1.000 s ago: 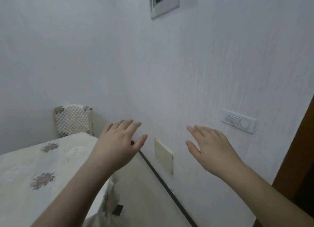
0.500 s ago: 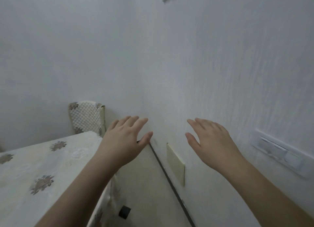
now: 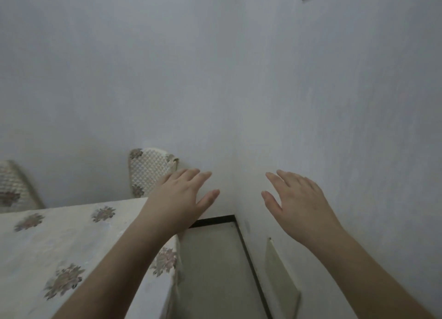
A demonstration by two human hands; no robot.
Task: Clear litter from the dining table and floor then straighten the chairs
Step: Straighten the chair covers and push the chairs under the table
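Observation:
The dining table (image 3: 55, 242) fills the lower left, covered by a pale cloth with flower motifs. Behind its far corner stands a chair (image 3: 149, 169) with a quilted white back against the wall. A second quilted chair back (image 3: 13, 187) shows at the left edge. My left hand (image 3: 179, 199) hovers over the table's far right corner, fingers straight, holding nothing. My right hand (image 3: 301, 204) is raised beside the right wall, fingers spread and empty. No litter shows on the visible tabletop or floor strip.
A narrow strip of beige floor (image 3: 215, 271) runs between the table and the right wall, edged by a dark skirting line (image 3: 251, 266). A cream panel (image 3: 279, 271) sits low on that wall. White walls meet in a corner ahead.
The view has swung left: the wall switches left the frame, the room corner and a second chair back came into view. Both hands stay raised and empty.

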